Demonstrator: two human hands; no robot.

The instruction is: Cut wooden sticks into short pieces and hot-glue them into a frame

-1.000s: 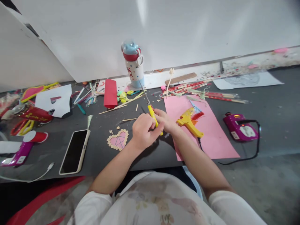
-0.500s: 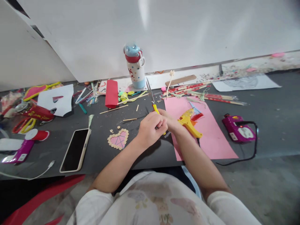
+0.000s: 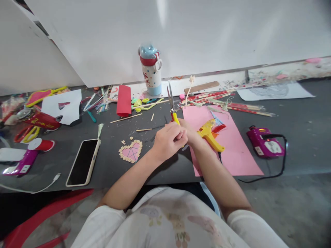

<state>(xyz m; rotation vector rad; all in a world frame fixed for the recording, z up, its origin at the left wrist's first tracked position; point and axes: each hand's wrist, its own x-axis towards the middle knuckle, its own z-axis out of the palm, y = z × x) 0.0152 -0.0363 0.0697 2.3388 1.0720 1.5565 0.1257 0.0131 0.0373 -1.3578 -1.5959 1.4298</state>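
Just left of the pink paper sheet [image 3: 239, 155], the left hand [image 3: 169, 139] has its fingers curled together into a fist around the yellow handle of the scissors [image 3: 176, 118], whose slightly parted blades rise beyond the knuckles, pointing away from the body. The right hand [image 3: 190, 132], at the sheet's left edge, is tucked behind the left one; its fingers are mostly hidden, so I cannot tell what they pinch. The yellow glue gun [image 3: 209, 136] lies on the sheet, and the bead-edged pink heart [image 3: 131, 151] lies well left of it.
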